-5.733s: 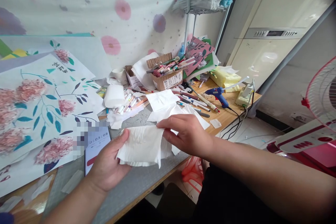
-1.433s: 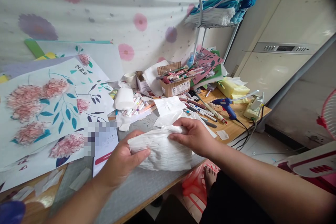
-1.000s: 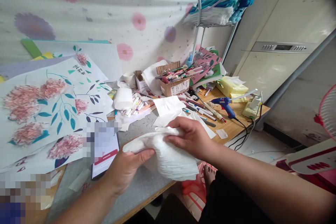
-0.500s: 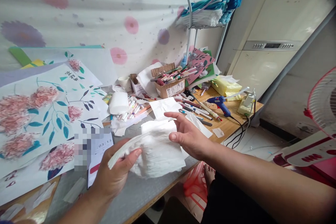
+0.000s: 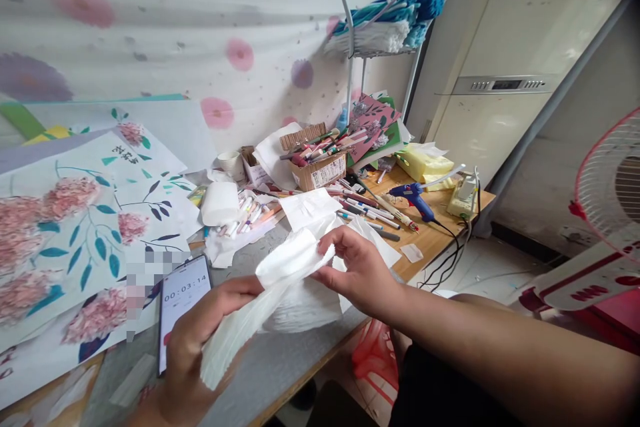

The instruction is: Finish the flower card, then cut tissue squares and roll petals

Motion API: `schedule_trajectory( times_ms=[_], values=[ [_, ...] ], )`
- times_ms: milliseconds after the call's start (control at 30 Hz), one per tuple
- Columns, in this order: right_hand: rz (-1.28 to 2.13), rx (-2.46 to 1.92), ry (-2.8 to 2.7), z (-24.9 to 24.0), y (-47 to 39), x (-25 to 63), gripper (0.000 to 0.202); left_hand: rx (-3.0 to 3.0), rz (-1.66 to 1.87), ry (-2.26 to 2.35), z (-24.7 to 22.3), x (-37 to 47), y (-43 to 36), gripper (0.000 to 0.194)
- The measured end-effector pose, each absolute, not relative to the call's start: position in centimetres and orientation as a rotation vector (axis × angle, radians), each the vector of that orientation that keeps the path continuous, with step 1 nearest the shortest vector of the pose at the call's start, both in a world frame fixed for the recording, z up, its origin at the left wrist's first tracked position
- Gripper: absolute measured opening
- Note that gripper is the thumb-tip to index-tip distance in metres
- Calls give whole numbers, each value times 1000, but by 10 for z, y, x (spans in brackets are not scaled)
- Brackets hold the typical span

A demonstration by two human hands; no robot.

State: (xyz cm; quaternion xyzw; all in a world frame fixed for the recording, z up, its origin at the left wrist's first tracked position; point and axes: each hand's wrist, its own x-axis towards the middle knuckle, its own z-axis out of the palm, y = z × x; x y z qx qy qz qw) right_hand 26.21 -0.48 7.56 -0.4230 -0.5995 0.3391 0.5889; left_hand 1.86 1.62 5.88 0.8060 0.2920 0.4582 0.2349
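Note:
A thick wad of white tissues (image 5: 300, 303) is held up above the grey table mat, folded over along its top with the layers showing at its left edge. My left hand (image 5: 200, 330) is closed around the left side of the wad, its thumb hidden behind the tissue. At the upper right corner, my right hand (image 5: 357, 270) pinches the folded edge between thumb and fingers. Behind the wad lies a flat white tissue sheet (image 5: 310, 208). Close to my left hand is a phone (image 5: 184, 300) with a timer on its screen.
Paper flower pictures (image 5: 90, 233) cover the left side. Beyond my hands lie scattered markers (image 5: 373, 213), a white roll (image 5: 220, 203), a cardboard box of pens (image 5: 320, 170) and a blue glue gun (image 5: 415, 199) with its cord. A fan (image 5: 613, 173) stands right of the table.
My right hand has gone from open fingers beside the wad to pinching its top right edge. The wad has tilted and its top is folded over. The view has shifted slightly.

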Motion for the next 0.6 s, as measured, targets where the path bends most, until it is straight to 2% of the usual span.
schedule_trajectory(
  times_ms=[200, 333, 433, 600],
  values=[
    [1136, -880, -1250, 75, -1, 261, 46, 2125, 1310, 794, 65, 23, 14, 24],
    [1199, -924, -1175, 75, 1, 259, 53, 2153, 1261, 765, 66, 20, 16, 26],
    [1116, -958, -1232, 75, 1, 261, 51, 2170, 1245, 755, 66, 20, 16, 24],
    [688, -956, -1464, 77, -2, 266, 32, 2080, 1246, 872, 65, 25, 15, 21]
  ],
)
